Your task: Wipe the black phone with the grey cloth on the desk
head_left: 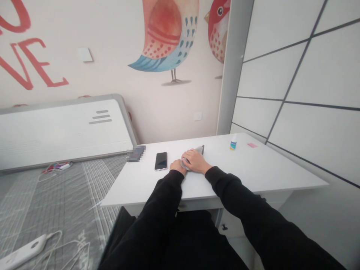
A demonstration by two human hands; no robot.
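Over the white table, both my hands meet at a light grey object with a dark far end. My right hand is closed over it from above, its fingers curled leftward. Tucked against the near left end is my left hand, looking closed on the same object, though its fingers are largely hidden. Fingers cover most of the object, so its kind does not show. Just left of my hands, a smartphone lies flat, its screen dark.
A small white bottle with a blue and yellow label stands at the table's back right, near a pink slip. A blurred-out item lies at the left edge. A bed with cables adjoins the left; a panelled wardrobe borders the right.
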